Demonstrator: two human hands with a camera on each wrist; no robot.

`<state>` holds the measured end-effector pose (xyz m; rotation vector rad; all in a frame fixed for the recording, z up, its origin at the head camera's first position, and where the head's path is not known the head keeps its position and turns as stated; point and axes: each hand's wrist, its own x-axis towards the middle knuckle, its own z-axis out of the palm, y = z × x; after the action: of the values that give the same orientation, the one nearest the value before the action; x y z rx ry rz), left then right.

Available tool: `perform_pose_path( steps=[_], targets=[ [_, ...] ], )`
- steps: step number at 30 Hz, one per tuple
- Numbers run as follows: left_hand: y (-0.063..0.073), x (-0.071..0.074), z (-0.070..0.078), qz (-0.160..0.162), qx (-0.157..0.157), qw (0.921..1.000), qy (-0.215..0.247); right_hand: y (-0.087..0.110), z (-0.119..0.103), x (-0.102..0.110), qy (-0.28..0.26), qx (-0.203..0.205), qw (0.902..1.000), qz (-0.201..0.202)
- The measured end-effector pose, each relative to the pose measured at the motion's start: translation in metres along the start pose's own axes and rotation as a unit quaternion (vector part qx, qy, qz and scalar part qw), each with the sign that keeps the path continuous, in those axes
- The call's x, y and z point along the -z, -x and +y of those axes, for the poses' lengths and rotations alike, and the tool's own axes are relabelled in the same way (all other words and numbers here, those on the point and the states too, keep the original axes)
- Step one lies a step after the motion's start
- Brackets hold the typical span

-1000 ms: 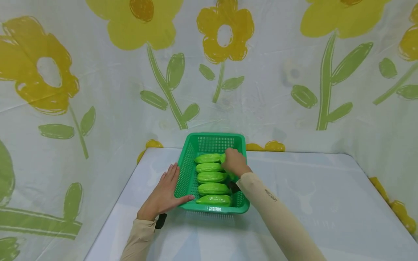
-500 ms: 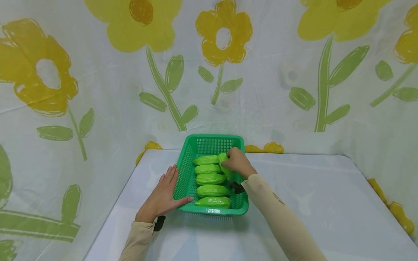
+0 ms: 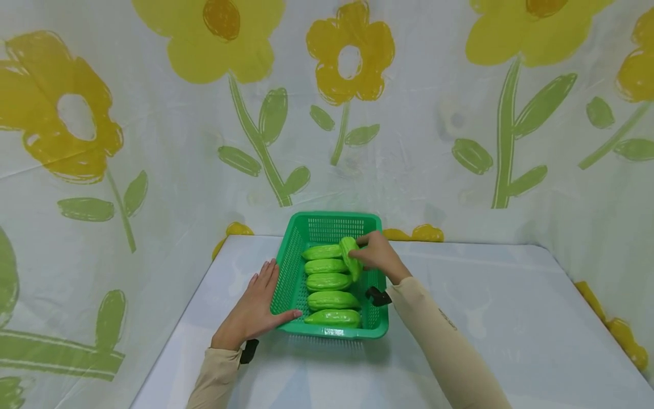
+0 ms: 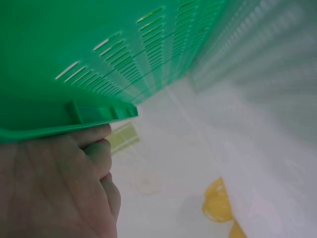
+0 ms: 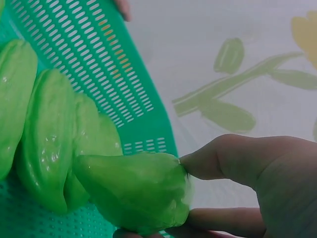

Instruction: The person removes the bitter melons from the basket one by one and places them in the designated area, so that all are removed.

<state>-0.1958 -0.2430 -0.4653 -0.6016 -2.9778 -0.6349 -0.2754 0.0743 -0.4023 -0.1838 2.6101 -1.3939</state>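
Note:
My right hand (image 3: pixel 380 254) pinches a bright green, ridged bitter melon (image 3: pixel 351 257) between thumb and fingers. It is tilted steeply, over the right part of the green plastic basket (image 3: pixel 335 330). In the right wrist view the held bitter melon (image 5: pixel 141 188) has one end at the fingertips, its tapered end pointing away. Several more bitter melons (image 3: pixel 333 300) lie crosswise in a row inside the basket. The left hand (image 3: pixel 252 309) rests along the basket's left side with straight fingers, thumb over the near rim. From the left wrist, the palm (image 4: pixel 54 183) shows just under the rim.
The basket stands toward the back of a white table (image 3: pixel 460 318). Behind and at both sides hangs a white cloth (image 3: pixel 409 170) printed with yellow flowers. A dark strap (image 3: pixel 378 296) sits at the right wrist, over the basket's right rim.
My right hand has drawn slightly right, bringing the bitter melon up into fuller view at a steep tilt. The left hand has stayed on the basket, and the row inside looks unchanged.

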Motion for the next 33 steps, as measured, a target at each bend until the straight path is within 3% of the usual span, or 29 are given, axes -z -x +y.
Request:
perform_pose_path(
  steps=[13,19,33],
  targets=[
    [0.000,-0.001,-0.002,0.004,-0.002,1.0000,-0.003,0.011,0.005,0.009,-0.086,-0.034,0.9957,-0.002],
    [-0.001,0.000,-0.001,0.002,-0.001,1.0000,-0.003,0.016,0.010,0.015,-0.120,-0.029,0.9924,-0.007],
    [-0.001,0.000,-0.001,0.000,-0.001,1.0000,0.001,0.021,0.026,0.031,-0.155,-0.042,0.9868,0.019]
  ],
)
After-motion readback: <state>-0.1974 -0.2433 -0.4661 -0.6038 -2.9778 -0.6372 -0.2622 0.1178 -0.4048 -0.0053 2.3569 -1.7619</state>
